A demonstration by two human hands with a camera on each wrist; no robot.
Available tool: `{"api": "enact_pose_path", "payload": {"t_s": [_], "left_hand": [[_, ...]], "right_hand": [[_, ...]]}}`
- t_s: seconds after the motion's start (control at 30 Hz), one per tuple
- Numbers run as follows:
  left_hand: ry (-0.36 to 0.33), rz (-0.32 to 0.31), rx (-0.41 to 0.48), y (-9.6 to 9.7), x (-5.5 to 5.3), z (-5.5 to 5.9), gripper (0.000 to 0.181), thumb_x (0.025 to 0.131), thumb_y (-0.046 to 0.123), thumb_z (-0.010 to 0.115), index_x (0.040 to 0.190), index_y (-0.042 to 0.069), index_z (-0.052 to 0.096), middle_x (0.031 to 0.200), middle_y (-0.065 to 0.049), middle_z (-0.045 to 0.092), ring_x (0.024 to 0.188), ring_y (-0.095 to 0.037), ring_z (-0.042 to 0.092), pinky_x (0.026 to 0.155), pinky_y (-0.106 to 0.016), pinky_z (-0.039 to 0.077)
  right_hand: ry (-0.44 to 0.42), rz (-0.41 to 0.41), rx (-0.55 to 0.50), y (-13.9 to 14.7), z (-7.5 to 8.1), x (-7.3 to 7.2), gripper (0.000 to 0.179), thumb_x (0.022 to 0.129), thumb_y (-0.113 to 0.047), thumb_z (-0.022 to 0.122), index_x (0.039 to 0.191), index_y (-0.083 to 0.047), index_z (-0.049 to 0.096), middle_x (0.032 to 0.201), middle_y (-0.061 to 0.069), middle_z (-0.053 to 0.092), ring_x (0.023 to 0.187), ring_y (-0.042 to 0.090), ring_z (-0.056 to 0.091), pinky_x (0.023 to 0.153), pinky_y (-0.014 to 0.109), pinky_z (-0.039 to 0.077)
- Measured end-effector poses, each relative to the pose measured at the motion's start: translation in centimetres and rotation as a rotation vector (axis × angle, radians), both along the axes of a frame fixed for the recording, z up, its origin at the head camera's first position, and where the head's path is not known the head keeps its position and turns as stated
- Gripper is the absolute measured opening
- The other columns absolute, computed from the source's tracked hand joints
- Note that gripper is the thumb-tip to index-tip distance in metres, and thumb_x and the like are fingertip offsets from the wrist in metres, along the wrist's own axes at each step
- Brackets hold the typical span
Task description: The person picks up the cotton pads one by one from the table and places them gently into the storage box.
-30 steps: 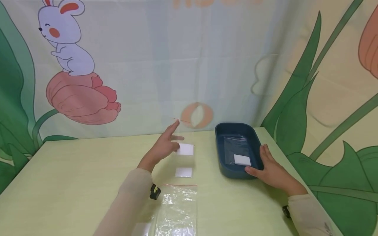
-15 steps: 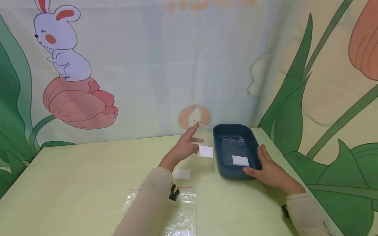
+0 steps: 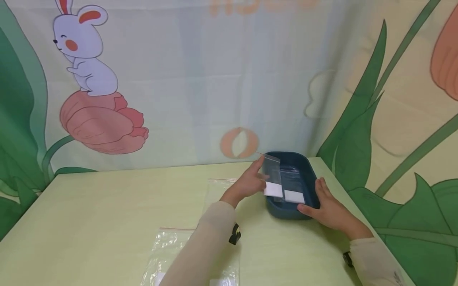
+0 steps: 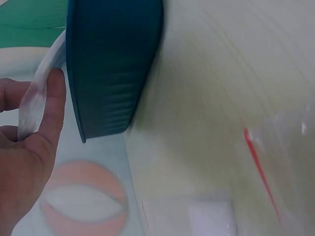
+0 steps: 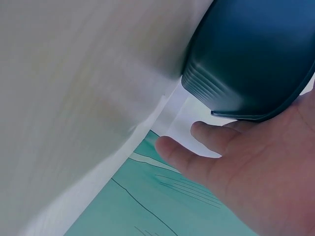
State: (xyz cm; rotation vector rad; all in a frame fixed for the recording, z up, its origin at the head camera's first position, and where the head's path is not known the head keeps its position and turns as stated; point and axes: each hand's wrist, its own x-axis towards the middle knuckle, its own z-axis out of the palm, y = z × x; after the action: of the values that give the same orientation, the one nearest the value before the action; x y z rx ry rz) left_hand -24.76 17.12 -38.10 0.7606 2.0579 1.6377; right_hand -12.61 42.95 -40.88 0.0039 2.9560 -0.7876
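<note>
My left hand [image 3: 247,182] pinches a clear zip bag [image 3: 273,189] with a white panel at its lower end, holding it over the left side of a dark blue bin [image 3: 286,213]. In the left wrist view the bag [image 4: 32,105] runs between thumb and fingers, beside the bin's outer wall [image 4: 113,69]. A second clear bag with a white panel [image 3: 294,196] lies inside the bin. My right hand [image 3: 332,212] rests against the bin's near right corner, its thumb at the front rim. The right wrist view shows outstretched fingers [image 5: 184,160] beneath the rim.
More clear zip bags with red seal lines lie on the pale yellow table: a large one [image 3: 161,246] at the front and another [image 3: 216,190] behind my left forearm. A printed cloth [image 3: 179,99] with a rabbit and flowers hangs behind the table.
My left hand has carried its zip bag rightward from above the table to over the bin, uncovering another bag on the table. The right hand keeps its place at the bin.
</note>
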Motion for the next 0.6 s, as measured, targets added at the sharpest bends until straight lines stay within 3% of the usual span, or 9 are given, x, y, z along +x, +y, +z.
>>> {"api": "enact_pose_path", "payload": {"t_s": [0.1, 0.23, 0.33, 0.43, 0.6], "left_hand": [[0.087, 0.006, -0.082, 0.9, -0.1, 0.0, 0.096, 0.081, -0.014, 0.054, 0.163, 0.011, 0.011, 0.168, -0.015, 0.005, 0.14, -0.024, 0.043, 0.093, -0.031, 0.044], [0.164, 0.004, -0.163, 2.0, 0.0, 0.5, 0.092, 0.083, -0.012, 0.053, 0.162, 0.006, 0.01, 0.168, -0.011, 0.009, 0.152, -0.022, 0.016, 0.11, -0.032, 0.031], [0.195, -0.013, -0.204, 3.0, 0.3, 0.8, 0.085, 0.087, -0.009, 0.05, 0.162, 0.003, 0.011, 0.168, -0.009, 0.01, 0.153, -0.02, 0.009, 0.116, -0.032, 0.023], [0.205, -0.031, -0.246, 4.2, 0.6, 0.7, 0.077, 0.094, -0.004, 0.047, 0.161, 0.002, 0.011, 0.168, -0.009, 0.01, 0.153, -0.018, 0.008, 0.114, -0.029, 0.024], [0.179, -0.014, -0.29, 6.5, 0.6, -0.1, 0.075, 0.095, -0.002, 0.046, 0.162, 0.005, 0.013, 0.168, -0.006, 0.013, 0.152, -0.016, 0.011, 0.111, -0.026, 0.027]], "right_hand": [[-0.003, 0.004, -0.003, -0.1, 0.0, 0.0, 0.115, 0.093, -0.06, 0.062, 0.157, 0.005, -0.008, 0.163, 0.026, -0.018, 0.142, 0.059, 0.014, 0.107, 0.071, 0.024], [-0.013, 0.002, -0.009, -0.2, 0.1, 0.0, 0.115, 0.093, -0.06, 0.062, 0.157, 0.005, -0.009, 0.162, 0.025, -0.02, 0.142, 0.059, 0.013, 0.106, 0.072, 0.022], [-0.013, -0.002, -0.011, -0.2, 0.1, 0.2, 0.116, 0.093, -0.06, 0.062, 0.157, 0.005, -0.009, 0.162, 0.026, -0.02, 0.142, 0.06, 0.012, 0.106, 0.072, 0.022], [-0.009, 0.002, -0.01, -0.1, 0.1, 0.2, 0.116, 0.093, -0.061, 0.062, 0.157, 0.006, -0.009, 0.162, 0.026, -0.019, 0.142, 0.059, 0.012, 0.106, 0.072, 0.022], [0.005, 0.018, -0.021, 0.1, 0.0, 0.1, 0.114, 0.094, -0.06, 0.061, 0.157, 0.007, -0.008, 0.162, 0.026, -0.019, 0.143, 0.058, 0.01, 0.107, 0.072, 0.021]]}}
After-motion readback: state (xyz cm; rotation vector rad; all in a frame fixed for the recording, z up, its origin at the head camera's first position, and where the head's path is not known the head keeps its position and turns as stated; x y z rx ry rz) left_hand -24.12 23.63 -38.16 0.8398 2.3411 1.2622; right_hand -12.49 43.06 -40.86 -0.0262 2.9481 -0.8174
